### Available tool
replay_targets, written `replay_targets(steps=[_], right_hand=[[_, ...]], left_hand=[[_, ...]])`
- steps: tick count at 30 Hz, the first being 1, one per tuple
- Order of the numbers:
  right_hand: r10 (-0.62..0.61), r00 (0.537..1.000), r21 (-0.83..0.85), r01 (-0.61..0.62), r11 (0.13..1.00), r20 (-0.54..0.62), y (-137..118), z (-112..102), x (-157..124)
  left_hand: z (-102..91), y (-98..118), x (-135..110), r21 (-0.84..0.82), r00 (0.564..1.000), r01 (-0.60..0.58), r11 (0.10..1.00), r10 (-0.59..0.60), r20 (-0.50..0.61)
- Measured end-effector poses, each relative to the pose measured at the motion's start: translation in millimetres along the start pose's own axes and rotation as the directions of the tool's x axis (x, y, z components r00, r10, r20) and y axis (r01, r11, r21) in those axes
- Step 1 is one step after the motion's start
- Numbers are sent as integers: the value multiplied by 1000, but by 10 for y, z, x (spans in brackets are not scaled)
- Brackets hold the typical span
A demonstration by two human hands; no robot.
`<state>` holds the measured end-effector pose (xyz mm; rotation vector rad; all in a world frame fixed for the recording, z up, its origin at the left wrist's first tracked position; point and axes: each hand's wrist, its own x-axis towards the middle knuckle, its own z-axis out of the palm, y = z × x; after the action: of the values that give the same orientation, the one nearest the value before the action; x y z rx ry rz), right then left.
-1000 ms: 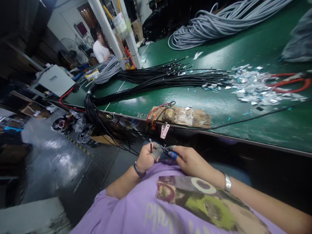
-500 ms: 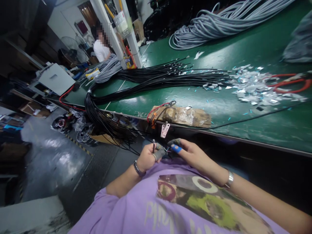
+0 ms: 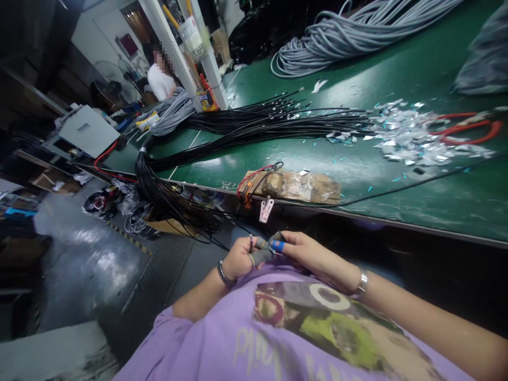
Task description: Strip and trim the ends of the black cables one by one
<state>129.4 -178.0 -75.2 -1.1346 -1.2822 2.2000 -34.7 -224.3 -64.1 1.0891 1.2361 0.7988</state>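
Note:
My left hand (image 3: pixel 243 256), with grey wraps on its fingertips, is closed on the end of a black cable (image 3: pixel 251 242) in front of my purple shirt. Thin coloured wires show at the cable's tip, between the two hands. My right hand (image 3: pixel 304 251), with blue tape on the thumb, pinches at those wires; its fingertips meet those of the left. The finest strands are too small to make out. Behind the hands a pink clip (image 3: pixel 266 210) hangs at the bench edge, below a worn wooden block (image 3: pixel 301 186) with red and black leads.
On the green bench (image 3: pixel 377 211) lie a bundle of black cables (image 3: pixel 246 132), foil and plastic scraps (image 3: pixel 416 135), red-handled tool (image 3: pixel 472 129) and a grey cable coil (image 3: pixel 337 45). A person (image 3: pixel 161 79) sits at the far left. Black cables (image 3: pixel 159 196) hang over the bench edge.
My right hand has moved left, closing the small gap to my left hand at the wire ends. My left hand has stayed nearly in place. The view has shifted slightly.

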Motion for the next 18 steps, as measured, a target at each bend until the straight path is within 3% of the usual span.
replay_targets(steps=[5,12,18], right_hand=[[27,999,110,-29,994,19,-12,17,-13],[29,1000,72,-30,997,10,-9,18,-2],[-165,986,-82,164,983,-4,8,-5,27]], left_hand=[[-8,2,7,-15,999,-34,999,34,-3],[-13,-24,9,-18,1000,-20,1000,20,-6],[-10,-35,1,10,999,-1,1000,2,-35]])
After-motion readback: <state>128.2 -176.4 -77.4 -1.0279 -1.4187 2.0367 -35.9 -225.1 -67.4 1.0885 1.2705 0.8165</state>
